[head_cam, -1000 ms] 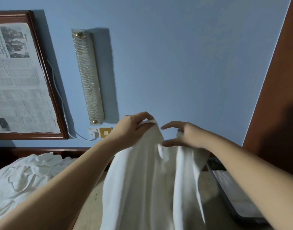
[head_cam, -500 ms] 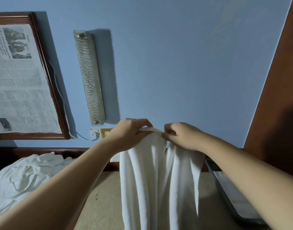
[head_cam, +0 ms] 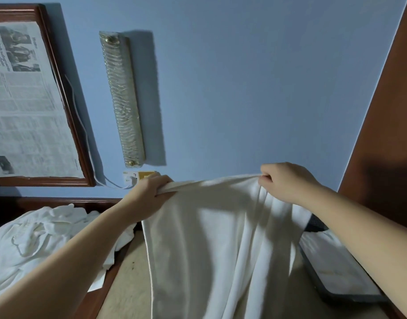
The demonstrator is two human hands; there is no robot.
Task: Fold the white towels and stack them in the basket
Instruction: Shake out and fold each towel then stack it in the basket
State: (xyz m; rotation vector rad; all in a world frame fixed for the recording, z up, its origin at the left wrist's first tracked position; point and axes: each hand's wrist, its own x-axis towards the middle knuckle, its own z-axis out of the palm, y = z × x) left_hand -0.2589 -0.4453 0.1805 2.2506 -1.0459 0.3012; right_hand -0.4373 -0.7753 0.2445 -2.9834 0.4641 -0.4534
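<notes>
Hanging between two raised hands: one white towel (head_cam: 216,238), held up before a blue wall (head_cam: 232,88), its top edge stretched nearly level and the cloth falling in long folds out of the bottom of the view.

Left hand (head_cam: 149,194): fingers curled tight over the towel's upper left corner, cloth bunched in the grip.
Right hand (head_cam: 287,180): fingers curled in a fist, thumb and forefinger pinching the upper right corner.

Container: dark basket (head_cam: 322,270), low right, partly hidden by the right forearm and the hanging towel. Contents: white folded cloth (head_cam: 336,265) lying flat inside; number of pieces cannot be told.

Loose stock: heap of crumpled white towels (head_cam: 36,245), low left, on a dark wooden surface (head_cam: 101,293).

Fixtures on wall: framed newspaper page (head_cam: 25,100), upper left; long glass wall lamp (head_cam: 122,100); socket with white cable (head_cam: 131,179) just behind the left hand. Brown wooden panel (head_cam: 386,111) at right edge.
</notes>
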